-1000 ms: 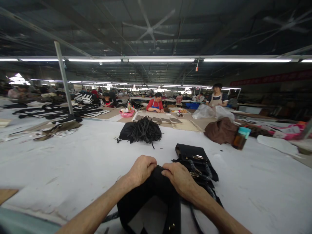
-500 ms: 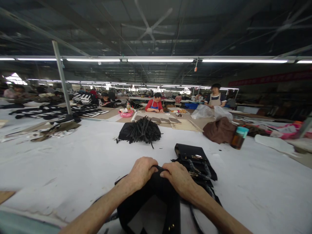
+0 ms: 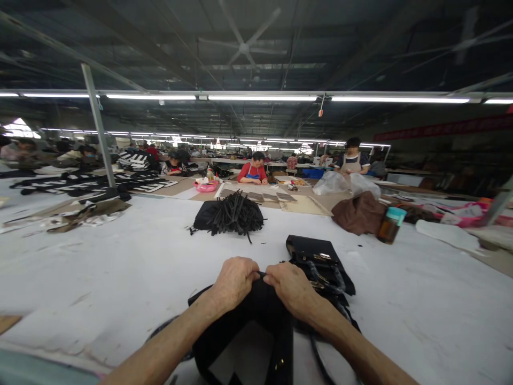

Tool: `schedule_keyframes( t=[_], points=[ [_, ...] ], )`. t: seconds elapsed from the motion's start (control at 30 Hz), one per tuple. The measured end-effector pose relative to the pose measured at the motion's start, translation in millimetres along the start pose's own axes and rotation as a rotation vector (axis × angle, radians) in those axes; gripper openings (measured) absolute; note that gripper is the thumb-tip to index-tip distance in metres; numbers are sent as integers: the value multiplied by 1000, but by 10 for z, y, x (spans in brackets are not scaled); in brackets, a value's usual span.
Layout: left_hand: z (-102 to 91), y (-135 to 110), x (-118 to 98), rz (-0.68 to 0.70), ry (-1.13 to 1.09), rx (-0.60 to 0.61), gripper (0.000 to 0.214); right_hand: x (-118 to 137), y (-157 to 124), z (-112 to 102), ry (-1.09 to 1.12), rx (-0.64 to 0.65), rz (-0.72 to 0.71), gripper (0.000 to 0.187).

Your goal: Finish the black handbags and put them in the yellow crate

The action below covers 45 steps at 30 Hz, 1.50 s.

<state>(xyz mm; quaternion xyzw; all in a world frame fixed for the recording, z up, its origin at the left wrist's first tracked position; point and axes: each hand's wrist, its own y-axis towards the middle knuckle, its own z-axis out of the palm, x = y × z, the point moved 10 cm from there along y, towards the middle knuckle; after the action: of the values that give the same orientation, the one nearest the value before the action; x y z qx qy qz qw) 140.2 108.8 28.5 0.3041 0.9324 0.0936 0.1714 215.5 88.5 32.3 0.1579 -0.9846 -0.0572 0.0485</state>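
Observation:
A black handbag [image 3: 248,331] lies in front of me on the white table [image 3: 120,267]. My left hand [image 3: 232,282] is closed, its fingers curled over the bag's far top edge. Right beside it my right hand [image 3: 292,289] is closed on the same edge, the two hands almost touching. What the fingertips pinch is hidden. A second black handbag [image 3: 316,256] with metal fittings and chain straps lies just beyond my right hand.
A pile of black strips [image 3: 232,215] lies farther out at the middle. A brown bag [image 3: 356,213] and a teal-capped bottle [image 3: 388,224] stand at the right. Other people work at tables behind. A steel post [image 3: 98,128] rises at the left.
My hands have drawn slightly closer together on the bag's top edge. The view has shifted a little; nothing else moved.

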Motion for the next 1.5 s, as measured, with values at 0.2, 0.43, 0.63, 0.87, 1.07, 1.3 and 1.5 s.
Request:
schedule_keyframes(
  t=[0.2, 0.43, 0.63, 0.87, 1.07, 1.3, 1.5],
  points=[
    [-35, -62, -52, 42, -73, 42, 20, 76, -53, 26, 3, 44, -12, 27],
    [12, 35, 25, -57, -276, 58, 23, 16, -143, -17, 37, 96, 75, 25],
    [107, 6, 306, -298, -696, 69, 16, 9, -143, -26, 22, 76, 124, 26],
    [246, 28, 387, -395, -815, 136, 20, 11, -119, -47, -2, 66, 127, 27],
    [203, -4, 329, -368, -863, 196, 25, 17, -125, -49, -7, 53, 141, 27],
    [37, -120, 329, -251, -665, 223, 36, 10, -134, -66, 13, 69, 155, 27],
    [-115, -192, 250, -131, -149, 127, 20, 6, -121, -39, 43, 63, 97, 29]
  ],
)
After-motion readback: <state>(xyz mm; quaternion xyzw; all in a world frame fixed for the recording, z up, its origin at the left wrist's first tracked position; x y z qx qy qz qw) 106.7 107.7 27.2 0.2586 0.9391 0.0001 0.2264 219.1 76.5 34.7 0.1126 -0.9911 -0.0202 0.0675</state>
